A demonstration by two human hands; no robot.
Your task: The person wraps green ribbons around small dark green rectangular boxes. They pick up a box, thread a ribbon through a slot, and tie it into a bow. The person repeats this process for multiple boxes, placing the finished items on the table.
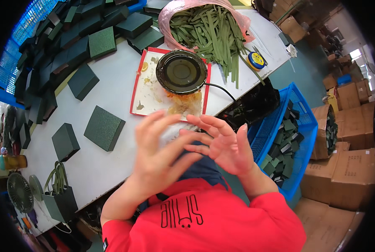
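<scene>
Right up close, both hands are raised in front of the red shirt (221, 222), fingers spread, nothing held in either. The left hand (160, 153) is open, fingers fanned and a little blurred, palm toward the right hand (221, 145), which is open too, its fingertips overlapping the left's fingers. They look to be touching, palm brushing fingers.

Just beyond them, at the near edge of the white table (112, 80), sits the red-rimmed tray (133, 92), smeared with yellowish glue. On its far right part rests the round black glue pot (181, 72), amber glue pooled below it, a black cord (223, 89) trailing off to the right.

Left of the tray, dark green square box lids (104, 127) lie scattered flat on the table, one just beside the left hand's side. A small green gift bag (60, 197) hangs at the table's near-left corner beside a little fan (20, 192).

To the right, a blue crate (298, 122) holds more green pieces. Farther back, a pink bag (170, 19) spills green paper strips (212, 33), a yellow-and-blue tape measure (256, 60) beside them. Stacks of dark boxes (70, 33) crowd the far left.
</scene>
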